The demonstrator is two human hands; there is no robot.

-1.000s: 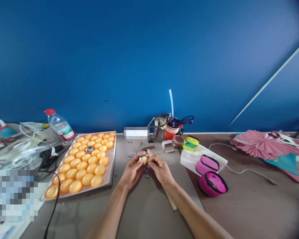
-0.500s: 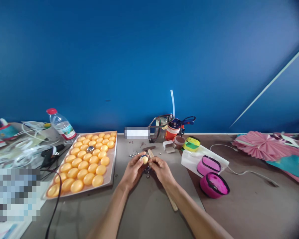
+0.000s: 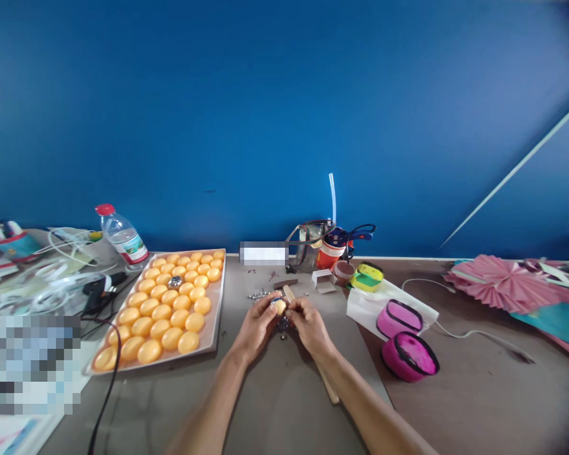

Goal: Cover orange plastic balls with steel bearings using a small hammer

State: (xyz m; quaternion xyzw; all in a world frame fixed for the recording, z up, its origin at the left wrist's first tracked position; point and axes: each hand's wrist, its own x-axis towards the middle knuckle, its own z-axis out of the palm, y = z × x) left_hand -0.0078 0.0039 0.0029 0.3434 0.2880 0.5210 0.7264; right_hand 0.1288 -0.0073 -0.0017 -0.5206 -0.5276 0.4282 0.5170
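My left hand [image 3: 257,323] is closed around a small round piece with a cream-yellow face [image 3: 279,308] and a dark, bluish rim. Close beside it, the fingertips of my right hand [image 3: 309,323] are pinched together at the piece's right edge; whatever they hold is too small to make out. Below and behind the hands lie small shiny metal parts [image 3: 282,326], partly hidden by the fingers. A flat wooden stick [image 3: 330,387] runs under my right hand and forearm. Just beyond the hands is a dark, narrow tool [image 3: 285,284].
At left stands a white tray [image 3: 217,316] of yellow-orange domes, one silvery item [image 3: 175,282] among them. A bottle [image 3: 129,243], cables and a pen holder [image 3: 16,246] are behind it. At right are pink mesh cases [image 3: 410,357], a yellow case [image 3: 367,277], a cup [image 3: 330,253] and pink folded paper [image 3: 495,283].
The view has shifted slightly, so everything sits a little further right. Both hands keep nearly the same pose around the round piece.
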